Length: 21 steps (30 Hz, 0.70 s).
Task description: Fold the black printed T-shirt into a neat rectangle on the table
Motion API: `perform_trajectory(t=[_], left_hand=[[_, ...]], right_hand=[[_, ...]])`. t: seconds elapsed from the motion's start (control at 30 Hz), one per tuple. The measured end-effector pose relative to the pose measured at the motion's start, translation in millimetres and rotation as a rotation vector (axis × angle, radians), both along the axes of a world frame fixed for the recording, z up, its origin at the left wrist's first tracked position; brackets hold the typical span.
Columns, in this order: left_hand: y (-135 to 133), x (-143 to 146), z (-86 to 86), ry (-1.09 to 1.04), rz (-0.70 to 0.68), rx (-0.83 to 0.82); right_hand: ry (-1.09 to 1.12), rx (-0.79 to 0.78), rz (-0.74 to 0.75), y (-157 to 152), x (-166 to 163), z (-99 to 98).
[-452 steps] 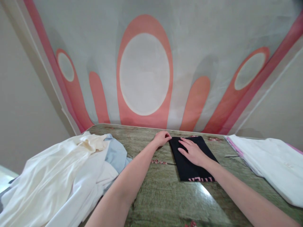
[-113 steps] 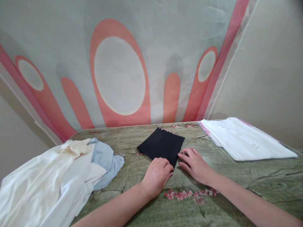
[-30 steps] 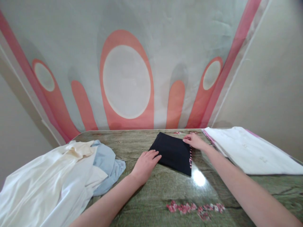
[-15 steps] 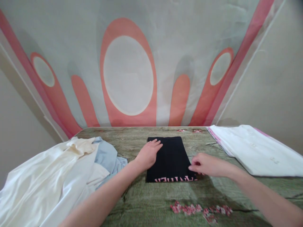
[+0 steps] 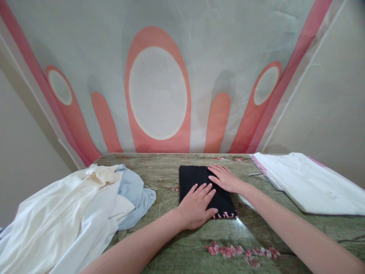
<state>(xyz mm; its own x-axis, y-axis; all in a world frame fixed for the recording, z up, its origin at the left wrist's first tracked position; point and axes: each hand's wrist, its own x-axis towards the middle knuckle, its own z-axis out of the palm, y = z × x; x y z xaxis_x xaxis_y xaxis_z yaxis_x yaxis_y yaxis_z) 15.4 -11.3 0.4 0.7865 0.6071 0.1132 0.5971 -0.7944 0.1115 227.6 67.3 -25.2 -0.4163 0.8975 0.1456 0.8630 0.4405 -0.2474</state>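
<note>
The black, flat-folded fabric piece (image 5: 189,179) with pink lettering lies near the far edge's midpoint on the wood-grain worktop (image 5: 182,253). Left hand (image 5: 196,205) and right hand (image 5: 224,179) rest on it palm-down, fingers extended, gripping nothing. A crumpled white-and-blue fabric heap (image 5: 74,213) lies by the far left corner.

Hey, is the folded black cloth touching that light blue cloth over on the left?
Apart. The head view shows bare wood-patterned tabletop between the light blue cloth and the left edge of the folded black cloth.
</note>
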Motion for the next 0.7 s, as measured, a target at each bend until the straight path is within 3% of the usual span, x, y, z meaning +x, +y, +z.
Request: perform_trajectory(t=[0.17, 0.37, 0.53, 0.7], left_hand=[[-3.0, -0.6, 1.4, -0.002, -0.001, 0.0], [-1.2, -6.9, 6.0, 0.004, -0.079, -0.029], [20.5, -32.6, 13.6, 0.008, -0.113, -0.087], [44.2, -61.9, 22.3, 0.061, 0.046, -0.161]], right_hand=[[0.121, 0.032, -0.004, 37.1, -8.8, 13.4], [0.148, -0.132, 0.012, 65.2, -22.6, 18.4], [0.11, -0.136, -0.023, 56.1, 0.0, 19.0], [0.177, -0.209, -0.147, 30.5, 35.2, 11.5]])
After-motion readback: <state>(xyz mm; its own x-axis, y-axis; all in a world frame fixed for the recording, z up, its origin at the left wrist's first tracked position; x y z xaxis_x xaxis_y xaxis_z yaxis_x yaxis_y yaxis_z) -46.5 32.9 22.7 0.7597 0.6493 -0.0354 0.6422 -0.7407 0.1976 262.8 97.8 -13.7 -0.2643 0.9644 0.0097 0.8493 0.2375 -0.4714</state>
